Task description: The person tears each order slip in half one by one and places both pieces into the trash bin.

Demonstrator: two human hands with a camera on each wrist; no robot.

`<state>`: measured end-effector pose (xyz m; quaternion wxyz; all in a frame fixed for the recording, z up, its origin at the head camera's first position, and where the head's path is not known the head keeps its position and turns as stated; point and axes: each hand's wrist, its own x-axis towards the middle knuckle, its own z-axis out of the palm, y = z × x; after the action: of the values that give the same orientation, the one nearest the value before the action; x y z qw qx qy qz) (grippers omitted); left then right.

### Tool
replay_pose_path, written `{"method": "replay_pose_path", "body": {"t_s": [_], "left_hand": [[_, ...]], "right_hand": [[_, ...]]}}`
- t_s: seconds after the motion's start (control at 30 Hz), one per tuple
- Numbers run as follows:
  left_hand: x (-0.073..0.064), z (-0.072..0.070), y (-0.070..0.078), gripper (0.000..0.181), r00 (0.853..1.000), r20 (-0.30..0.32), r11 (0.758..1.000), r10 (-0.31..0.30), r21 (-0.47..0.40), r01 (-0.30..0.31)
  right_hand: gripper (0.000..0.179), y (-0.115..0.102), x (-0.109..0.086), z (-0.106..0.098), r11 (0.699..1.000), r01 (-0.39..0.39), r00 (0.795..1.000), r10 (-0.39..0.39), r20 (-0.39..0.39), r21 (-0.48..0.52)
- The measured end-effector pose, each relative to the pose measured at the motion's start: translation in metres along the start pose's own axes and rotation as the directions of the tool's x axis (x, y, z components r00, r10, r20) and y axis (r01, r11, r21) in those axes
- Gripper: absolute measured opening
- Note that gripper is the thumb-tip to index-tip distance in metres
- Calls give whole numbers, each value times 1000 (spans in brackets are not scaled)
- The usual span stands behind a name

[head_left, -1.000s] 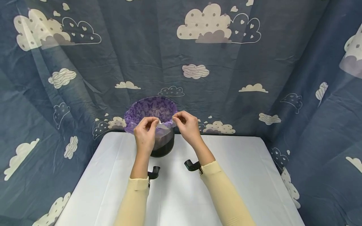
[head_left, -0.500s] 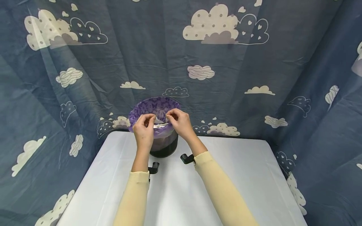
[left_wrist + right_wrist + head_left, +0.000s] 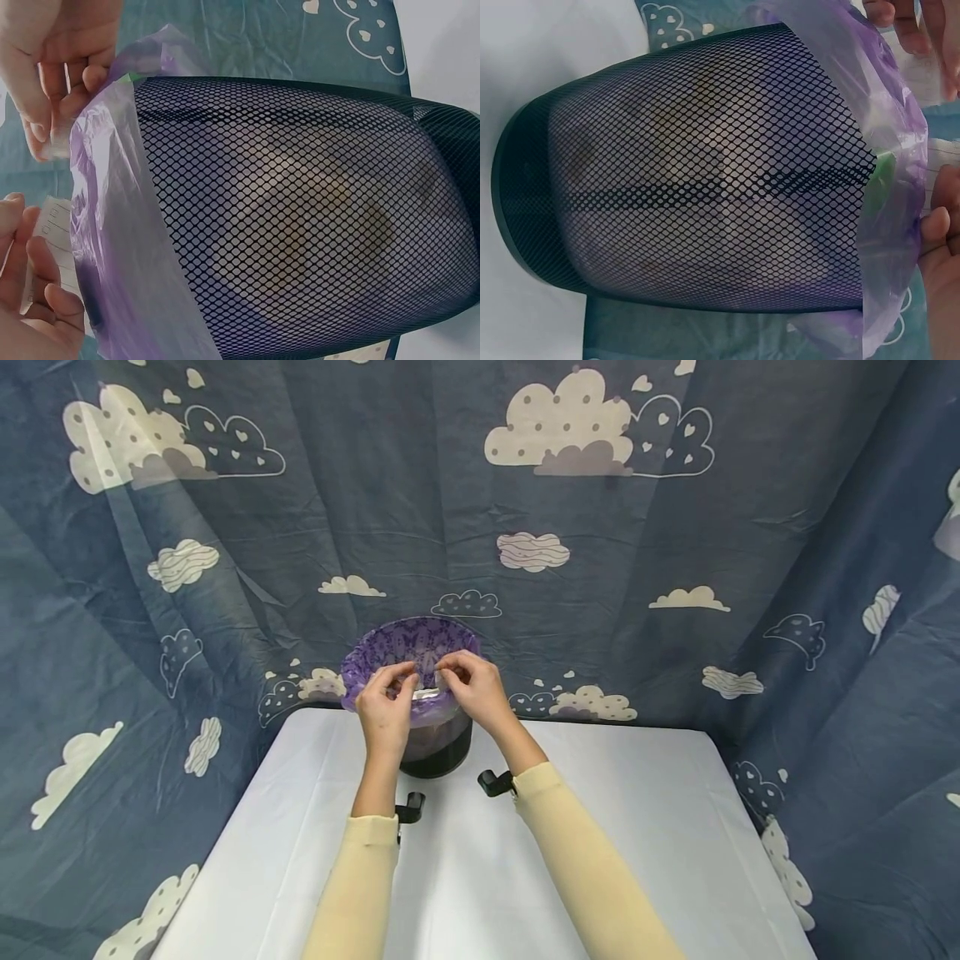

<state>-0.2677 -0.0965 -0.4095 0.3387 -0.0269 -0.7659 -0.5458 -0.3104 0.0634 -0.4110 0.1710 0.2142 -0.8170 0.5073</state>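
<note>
In the head view my left hand (image 3: 385, 706) and right hand (image 3: 478, 689) face each other over the near rim of a black mesh wastebasket (image 3: 437, 752). A purple bin liner (image 3: 375, 647) lines it and folds over the rim. Between thumb and fingers, my left hand pinches a white slip of paper (image 3: 56, 225) with printed lines, clearest in the left wrist view. My right hand pinches another bit of white paper (image 3: 945, 161), partly hidden by the fingers. Both wrist views show a gap between the papers. A white strip (image 3: 426, 694) shows between the hands.
The wastebasket stands at the back of a white-covered table (image 3: 600, 827), against a dark blue cloud-print curtain (image 3: 585, 635). Pale, blurred contents (image 3: 292, 217) show through the mesh. A green patch (image 3: 881, 176) shows at the liner's edge. Black camera mounts (image 3: 495, 782) sit at the wrists.
My hands have come closer together over the rim, the right one moving left. The head view has shifted slightly. Since half a second ago only the fingers and papers have moved a little.
</note>
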Motion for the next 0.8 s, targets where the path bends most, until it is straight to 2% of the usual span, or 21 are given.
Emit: {"method": "replay_pose_path", "body": {"t_s": [0.23, 0.63, 0.8], "left_hand": [[-1, 2, -1, 22, 999, 32, 1000, 10, -25, -9], [-3, 9, 2, 25, 996, 81, 997, 22, -72, -16], [-12, 3, 5, 22, 994, 94, 998, 51, -29, -48]], "right_hand": [[18, 0, -2, -3, 1000, 8, 1000, -8, 5, 10], [17, 3, -16, -20, 999, 9, 998, -7, -60, 31], [17, 7, -27, -27, 1000, -10, 996, 11, -87, 20]]}}
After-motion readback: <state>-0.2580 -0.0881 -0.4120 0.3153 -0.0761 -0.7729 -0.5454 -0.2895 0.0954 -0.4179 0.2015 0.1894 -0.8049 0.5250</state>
